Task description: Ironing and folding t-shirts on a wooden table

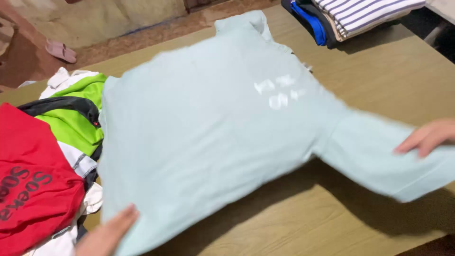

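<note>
A pale mint long-sleeved shirt [204, 128] with a small white print on its chest is spread across the wooden table [379, 76]. My left hand [106, 234] grips its hem at the lower left, with the hem lifted off the table. My right hand [429, 136] holds the shirt's sleeve at the right, fingers resting on the fabric. The sleeve end hangs slightly above the table and casts a shadow. The picture is blurred by motion.
A heap of clothes lies at the left: a red shirt [33, 185] with dark lettering, and a green, white and black garment [78, 118]. A stack of folded clothes [350, 16] sits at the table's far right corner. Pink slippers [60, 50] lie on the floor beyond.
</note>
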